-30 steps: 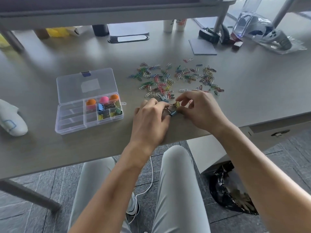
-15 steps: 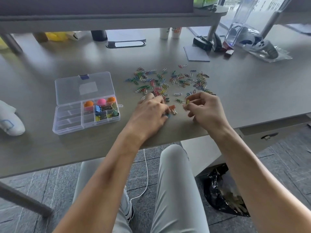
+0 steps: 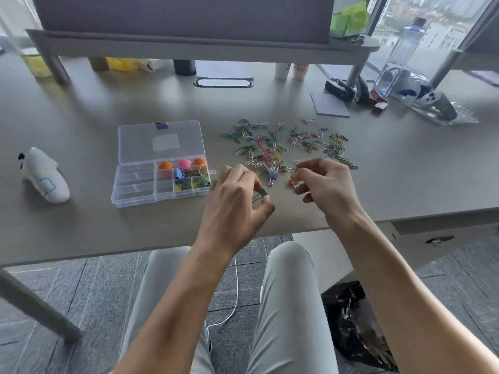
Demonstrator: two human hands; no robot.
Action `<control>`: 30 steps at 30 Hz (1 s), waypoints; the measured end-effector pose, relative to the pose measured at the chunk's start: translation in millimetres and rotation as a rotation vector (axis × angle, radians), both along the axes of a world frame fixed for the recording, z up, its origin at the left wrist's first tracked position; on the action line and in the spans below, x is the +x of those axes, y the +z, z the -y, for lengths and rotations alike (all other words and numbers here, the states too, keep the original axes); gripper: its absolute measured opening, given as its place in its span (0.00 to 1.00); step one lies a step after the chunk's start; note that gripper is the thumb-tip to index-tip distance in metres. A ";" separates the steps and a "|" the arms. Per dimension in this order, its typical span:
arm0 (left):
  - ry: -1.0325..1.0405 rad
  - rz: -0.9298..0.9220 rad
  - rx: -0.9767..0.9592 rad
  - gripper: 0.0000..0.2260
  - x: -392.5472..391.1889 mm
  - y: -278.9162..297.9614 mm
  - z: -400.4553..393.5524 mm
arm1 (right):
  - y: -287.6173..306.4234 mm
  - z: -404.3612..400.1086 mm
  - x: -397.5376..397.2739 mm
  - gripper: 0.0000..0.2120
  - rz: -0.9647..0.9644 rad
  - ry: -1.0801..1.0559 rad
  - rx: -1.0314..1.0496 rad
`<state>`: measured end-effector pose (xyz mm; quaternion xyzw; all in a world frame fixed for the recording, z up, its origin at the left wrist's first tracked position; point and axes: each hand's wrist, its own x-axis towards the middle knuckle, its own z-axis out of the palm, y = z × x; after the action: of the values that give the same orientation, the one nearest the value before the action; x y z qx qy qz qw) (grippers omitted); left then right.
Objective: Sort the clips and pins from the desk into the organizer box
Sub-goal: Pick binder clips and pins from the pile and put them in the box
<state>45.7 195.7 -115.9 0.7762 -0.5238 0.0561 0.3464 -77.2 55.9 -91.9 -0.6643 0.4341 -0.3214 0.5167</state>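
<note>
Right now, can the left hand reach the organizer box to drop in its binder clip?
Probably yes. The left hand pinches a binder clip, and the open organizer box lies just to its left on the desk, with nothing between them.

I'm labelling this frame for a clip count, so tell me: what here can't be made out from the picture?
- Head view: the left hand pinches a small binder clip; its curled fingers hide most of the clip.
- Head view: what the right hand holds is mostly hidden in its grip; only a yellow bit shows.
- Head view: the paper clips are too small and overlapping to count.
- Head view: the organizer box: contents of the right compartments blur together.
</note>
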 end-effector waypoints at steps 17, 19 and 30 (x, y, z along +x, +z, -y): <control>0.242 -0.048 0.017 0.08 45.3 -20.6 -97.2 | 6.8 -77.4 123.3 0.03 -0.157 0.321 -0.186; 0.255 -0.051 0.014 0.07 47.5 -23.6 -99.2 | 6.6 -78.0 130.7 0.03 -0.185 0.321 -0.220; 0.275 -0.073 -0.032 0.08 53.2 -33.0 -103.9 | -0.4 -88.1 151.6 0.02 -0.350 0.308 -0.347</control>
<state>99.0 299.6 -148.9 0.8365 -0.3985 0.0833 0.3667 74.3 144.1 -92.3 -0.8462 0.3492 -0.1893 0.3553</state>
